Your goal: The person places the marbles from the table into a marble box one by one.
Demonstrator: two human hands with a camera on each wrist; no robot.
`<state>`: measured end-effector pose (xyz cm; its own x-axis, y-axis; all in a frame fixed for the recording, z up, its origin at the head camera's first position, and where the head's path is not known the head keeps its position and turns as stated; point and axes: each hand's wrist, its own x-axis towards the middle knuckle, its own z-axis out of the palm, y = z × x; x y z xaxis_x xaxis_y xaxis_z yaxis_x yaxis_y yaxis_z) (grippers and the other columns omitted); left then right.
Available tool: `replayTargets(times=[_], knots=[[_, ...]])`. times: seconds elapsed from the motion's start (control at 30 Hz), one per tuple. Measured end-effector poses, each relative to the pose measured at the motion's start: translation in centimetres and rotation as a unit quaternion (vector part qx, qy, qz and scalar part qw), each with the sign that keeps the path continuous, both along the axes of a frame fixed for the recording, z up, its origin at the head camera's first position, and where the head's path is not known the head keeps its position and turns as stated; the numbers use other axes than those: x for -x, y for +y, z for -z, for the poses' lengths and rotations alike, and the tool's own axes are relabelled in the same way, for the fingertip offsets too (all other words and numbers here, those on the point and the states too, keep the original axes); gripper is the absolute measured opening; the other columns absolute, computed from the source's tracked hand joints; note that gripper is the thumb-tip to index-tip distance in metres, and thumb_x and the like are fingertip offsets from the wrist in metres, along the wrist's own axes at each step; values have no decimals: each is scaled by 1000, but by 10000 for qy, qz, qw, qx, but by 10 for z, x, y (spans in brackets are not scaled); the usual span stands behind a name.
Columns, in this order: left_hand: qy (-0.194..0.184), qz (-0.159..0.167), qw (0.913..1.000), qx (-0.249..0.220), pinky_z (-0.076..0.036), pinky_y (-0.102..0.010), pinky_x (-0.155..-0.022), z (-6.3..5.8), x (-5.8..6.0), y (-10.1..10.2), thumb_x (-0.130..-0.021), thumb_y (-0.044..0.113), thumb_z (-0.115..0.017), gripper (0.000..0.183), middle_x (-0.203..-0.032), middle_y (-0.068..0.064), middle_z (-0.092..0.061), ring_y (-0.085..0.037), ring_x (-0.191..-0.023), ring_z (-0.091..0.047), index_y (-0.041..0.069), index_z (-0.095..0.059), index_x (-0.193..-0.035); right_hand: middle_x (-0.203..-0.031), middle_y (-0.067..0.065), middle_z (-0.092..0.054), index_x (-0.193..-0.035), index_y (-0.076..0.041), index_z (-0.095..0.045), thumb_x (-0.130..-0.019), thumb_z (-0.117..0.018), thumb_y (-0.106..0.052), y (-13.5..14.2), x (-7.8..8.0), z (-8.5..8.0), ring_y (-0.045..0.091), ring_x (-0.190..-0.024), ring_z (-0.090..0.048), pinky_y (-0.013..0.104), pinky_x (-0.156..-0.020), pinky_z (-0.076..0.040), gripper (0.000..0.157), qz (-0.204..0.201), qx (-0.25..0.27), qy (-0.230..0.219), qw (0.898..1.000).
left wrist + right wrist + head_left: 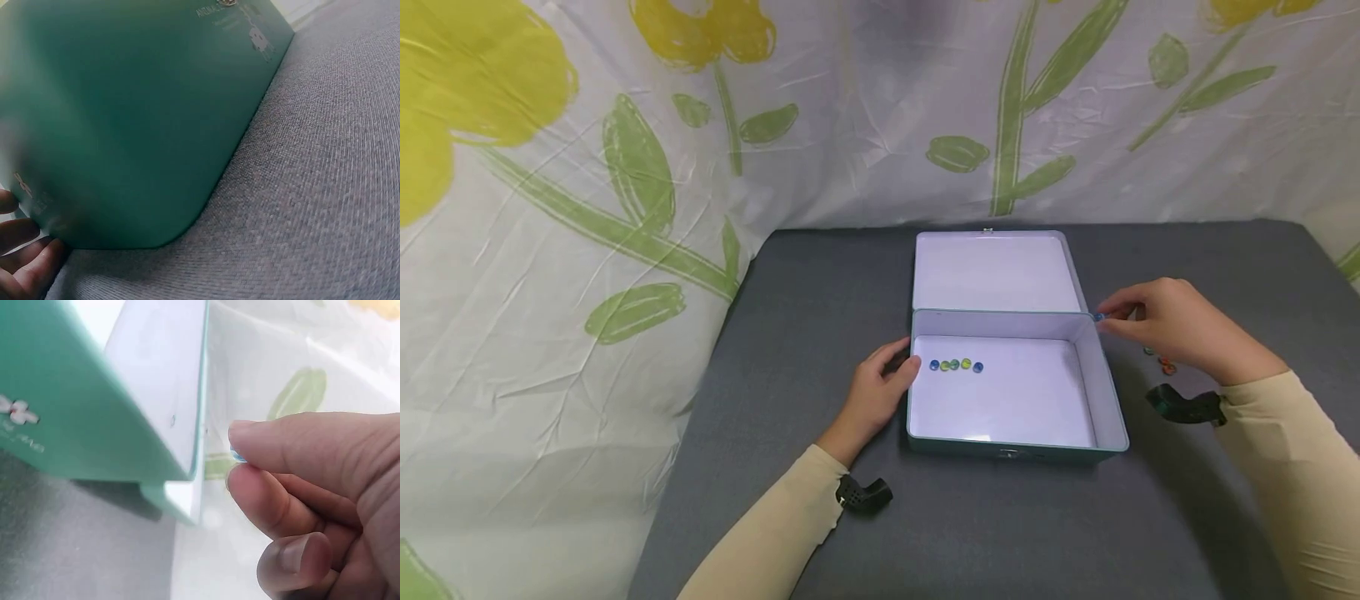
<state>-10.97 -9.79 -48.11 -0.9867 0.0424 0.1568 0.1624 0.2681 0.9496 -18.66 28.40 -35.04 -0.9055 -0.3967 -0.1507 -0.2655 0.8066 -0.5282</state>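
A green metal box (1007, 450) with a white inside stands open, its lid (996, 271) laid back behind it. Inside, toward the left, several blue and green glass marbles (954, 365) form a short row. My left hand (876, 392) touches the outside of the box's left wall; in the left wrist view its fingers (19, 234) rest low against the green side. Just outside the box's back right corner, my right hand (1172, 321) pinches a blue glass marble (236, 454) between thumb and forefinger, which cover most of it.
More marbles, orange-red ones (1168, 367) and a green one (1148, 351), lie on the dark grey table (820, 333) right of the box, partly under my right forearm. A white cloth with flower prints (850, 125) hangs behind the table.
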Motion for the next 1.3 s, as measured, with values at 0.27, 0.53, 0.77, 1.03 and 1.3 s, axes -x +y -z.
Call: replayTargets(times=[0.27, 0.53, 0.77, 1.03, 1.3], knots=[[24, -24, 10000, 24, -56, -50, -101, 1, 0, 0, -102, 28, -66, 53, -142, -24, -61, -36, -129, -60, -5, -59, -144, -95, 7, -73, -123, -4, -75, -98, -75, -23, -20, -2, -6, 21, -41, -46, 40, -36, -45, 31, -151, 13, -5, 9999], [-49, -10, 10000, -7, -56, -52, -100, -1, -1, 0, -102, 23, -65, 51, -140, -25, -62, -36, -126, -61, -5, -59, -144, -89, -1, -73, -113, -4, -80, -94, -80, -17, -42, 3, -3, 15, -71, -56, 28, -61, -47, 24, -564, 27, 576, 9967], [-19, -25, 10000, -53, -57, -50, -99, -1, -1, 1, -101, 21, -66, 50, -137, -25, -63, -37, -124, -62, -5, -60, -144, -86, 0, -74, -109, -2, -80, -92, -79, -12, -60, 4, 0, 16, -67, -54, 28, -59, -45, 19, -634, 171, 603, 9960], [16, -37, 9999, -109, -58, -46, -98, 2, -2, 2, -101, 21, -67, 50, -136, -25, -64, -37, -123, -63, -6, -61, -142, -85, 0, -74, -104, -2, -81, -91, -79, -10, -76, 4, 11, 16, -71, -57, 29, -59, -46, 16, -820, 242, 524, 9950], [20, 8, 10000, -63, -56, -51, -101, -1, -1, 1, -101, 23, -67, 52, -140, -25, -62, -37, -127, -61, -6, -60, -143, -83, 1, -74, -101, -2, -82, -91, -79, -8, -95, 8, 24, 15, -73, -58, 33, -65, -49, 12, -1064, 345, 460, 9927]])
